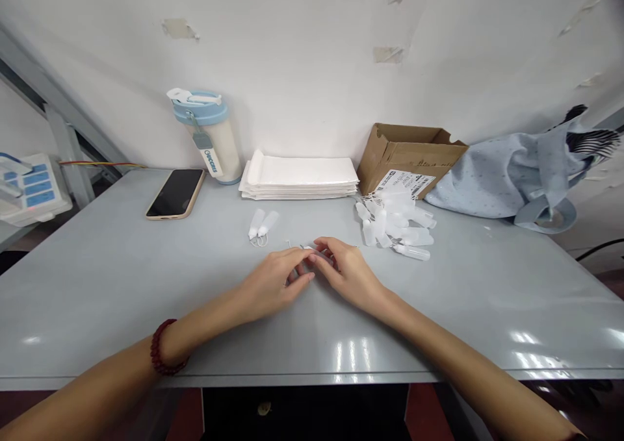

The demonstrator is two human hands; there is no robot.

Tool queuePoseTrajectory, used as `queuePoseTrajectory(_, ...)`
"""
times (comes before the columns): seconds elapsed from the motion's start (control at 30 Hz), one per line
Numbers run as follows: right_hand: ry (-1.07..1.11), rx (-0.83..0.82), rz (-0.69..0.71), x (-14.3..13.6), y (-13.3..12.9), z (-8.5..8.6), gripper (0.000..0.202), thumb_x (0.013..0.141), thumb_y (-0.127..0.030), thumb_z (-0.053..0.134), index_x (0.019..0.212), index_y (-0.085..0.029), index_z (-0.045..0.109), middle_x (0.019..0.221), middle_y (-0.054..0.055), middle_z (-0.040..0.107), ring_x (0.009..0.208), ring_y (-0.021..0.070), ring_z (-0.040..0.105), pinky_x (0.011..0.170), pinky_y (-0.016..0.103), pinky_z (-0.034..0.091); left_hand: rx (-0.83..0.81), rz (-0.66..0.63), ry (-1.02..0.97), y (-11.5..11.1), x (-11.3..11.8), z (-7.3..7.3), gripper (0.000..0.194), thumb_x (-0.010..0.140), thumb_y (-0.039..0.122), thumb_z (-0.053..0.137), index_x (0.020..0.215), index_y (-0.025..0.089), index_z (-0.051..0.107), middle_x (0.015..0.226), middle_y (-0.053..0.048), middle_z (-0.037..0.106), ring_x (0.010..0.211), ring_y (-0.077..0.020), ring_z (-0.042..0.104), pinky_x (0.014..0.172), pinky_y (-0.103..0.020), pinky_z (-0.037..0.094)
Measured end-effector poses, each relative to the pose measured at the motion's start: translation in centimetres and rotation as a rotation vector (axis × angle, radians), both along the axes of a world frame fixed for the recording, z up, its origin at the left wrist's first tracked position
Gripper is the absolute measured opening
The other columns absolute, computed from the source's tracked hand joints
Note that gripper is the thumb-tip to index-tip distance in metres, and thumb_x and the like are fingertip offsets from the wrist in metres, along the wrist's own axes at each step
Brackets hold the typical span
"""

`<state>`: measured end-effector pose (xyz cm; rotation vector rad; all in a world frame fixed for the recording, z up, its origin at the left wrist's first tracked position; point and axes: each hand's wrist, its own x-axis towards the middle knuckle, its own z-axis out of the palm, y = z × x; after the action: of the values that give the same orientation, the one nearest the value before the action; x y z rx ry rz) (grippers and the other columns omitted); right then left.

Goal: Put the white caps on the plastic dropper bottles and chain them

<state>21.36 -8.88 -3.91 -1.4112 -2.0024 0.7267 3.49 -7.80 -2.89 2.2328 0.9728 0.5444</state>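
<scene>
My left hand (pixel 275 278) and my right hand (pixel 350 272) meet over the middle of the table. Between their fingertips is a small translucent plastic bottle (pixel 322 256), mostly hidden by the fingers. The right fingers are closed round its body; the left thumb and fingers pinch near its white tip. Just beyond the left hand lie two small white bottles (pixel 263 223) with thin string loops. A loose pile of several similar bottles (pixel 390 221) lies beyond the right hand.
On the grey table (pixel 121 278) stand a stack of white padded envelopes (pixel 302 175), an open cardboard box (pixel 409 158) and a blue-lidded tumbler (pixel 214 142). A phone (pixel 176 194) lies at left, a light blue cloth bag (pixel 497 175) at right. A wall rises behind.
</scene>
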Motion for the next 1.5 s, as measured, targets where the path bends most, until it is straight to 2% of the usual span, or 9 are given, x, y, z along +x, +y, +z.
queuePoseTrajectory(0.13, 0.094, -0.107, -0.045, 0.4, 0.3, 0.3, 0.022, 0.083, -0.017, 0.055, 0.105, -0.014, 0.059, 0.085, 0.006, 0.069, 0.073, 0.0160, 0.062, 0.065, 0.028, 0.046, -0.027, -0.043, -0.082, -0.3, 0.0, 0.5, 0.029, 0.085, 0.016, 0.047, 0.111, 0.019, 0.059, 0.109, -0.005, 0.064, 0.074, -0.0114, 0.062, 0.075, -0.026, 0.051)
queuePoseTrajectory(0.2, 0.160, -0.173, -0.085, 0.7, 0.4, 0.6, 0.024, 0.084, -0.018, 0.054, 0.108, -0.014, 0.058, 0.076, 0.003, 0.069, 0.067, 0.0151, 0.061, 0.064, 0.028, 0.045, -0.005, -0.008, -0.089, -0.2, -0.1, 0.7, 0.027, 0.085, 0.016, 0.047, 0.107, 0.019, 0.061, 0.109, -0.005, 0.066, 0.075, -0.0116, 0.063, 0.072, -0.024, 0.051)
queuePoseTrajectory(0.37, 0.361, -0.269, -0.148, 1.5, 0.4, 2.0, 0.029, 0.085, -0.036, 0.056, 0.103, -0.015, 0.061, 0.070, 0.002, 0.067, 0.067, 0.0156, 0.059, 0.065, 0.028, 0.044, 0.045, 0.270, -0.045, 0.4, -0.5, 1.0, 0.016, 0.086, 0.024, 0.048, 0.082, 0.018, 0.063, 0.076, -0.002, 0.068, 0.069, -0.0147, 0.062, 0.059, -0.024, 0.049)
queuePoseTrajectory(0.5, 0.504, -0.305, -0.114, 1.9, 0.4, 2.6, 0.029, 0.086, -0.042, 0.055, 0.091, -0.015, 0.063, 0.071, 0.001, 0.063, 0.066, 0.0132, 0.055, 0.069, 0.028, 0.043, 0.035, 0.419, -0.082, 1.0, -1.1, 1.0, 0.026, 0.084, 0.032, 0.052, 0.102, 0.014, 0.058, 0.085, -0.005, 0.068, 0.076, -0.0168, 0.064, 0.067, -0.028, 0.052)
queuePoseTrajectory(0.63, 0.551, -0.348, -0.075, 2.0, 0.3, 2.6, 0.028, 0.086, -0.042, 0.055, 0.083, -0.015, 0.061, 0.068, 0.000, 0.060, 0.064, 0.0116, 0.052, 0.068, 0.027, 0.041, 0.045, 0.399, -0.114, 0.9, -1.3, 0.9, 0.037, 0.087, 0.034, 0.050, 0.117, 0.014, 0.054, 0.094, -0.006, 0.067, 0.083, -0.0171, 0.064, 0.072, -0.029, 0.053)
queuePoseTrajectory(0.87, 0.541, -0.319, -0.067, 2.0, 0.4, 2.5, 0.029, 0.086, -0.042, 0.053, 0.073, -0.016, 0.058, 0.063, -0.002, 0.054, 0.061, 0.0112, 0.048, 0.066, 0.027, 0.038, 0.147, 0.372, -0.123, 0.6, -1.2, 1.0, 0.021, 0.089, 0.031, 0.049, 0.091, 0.017, 0.064, 0.085, -0.004, 0.068, 0.076, -0.0158, 0.062, 0.058, -0.024, 0.046)
queuePoseTrajectory(1.03, 0.522, -0.307, -0.038, 2.2, 0.4, 2.4, 0.031, 0.086, -0.044, 0.052, 0.073, -0.017, 0.058, 0.061, -0.002, 0.049, 0.060, 0.0116, 0.045, 0.064, 0.028, 0.035, -0.045, 0.362, -0.228, 0.8, -1.2, 1.7, 0.020, 0.086, 0.031, 0.053, 0.087, 0.018, 0.067, 0.075, -0.002, 0.067, 0.069, -0.0143, 0.062, 0.066, -0.026, 0.049)
queuePoseTrajectory(1.17, 0.547, -0.327, -0.004, 2.1, 0.2, 2.6, 0.030, 0.084, -0.044, 0.054, 0.077, -0.016, 0.061, 0.061, -0.002, 0.047, 0.059, 0.0117, 0.044, 0.061, 0.028, 0.035, -0.199, 0.375, -0.328, 0.8, -1.1, 2.2, 0.021, 0.082, 0.034, 0.057, 0.087, 0.017, 0.069, 0.072, -0.002, 0.068, 0.066, -0.0145, 0.062, 0.062, -0.026, 0.051)
queuePoseTrajectory(1.5, 0.564, -0.330, 0.017, 2.1, 0.1, 2.6, 0.027, 0.085, -0.041, 0.054, 0.077, -0.016, 0.062, 0.062, -0.002, 0.047, 0.058, 0.0108, 0.043, 0.061, 0.027, 0.034, -0.283, 0.338, -0.378, 0.6, -1.1, 2.4, 0.018, 0.080, 0.032, 0.061, 0.084, 0.017, 0.071, 0.072, -0.001, 0.068, 0.064, -0.0124, 0.061, 0.062, -0.024, 0.052)
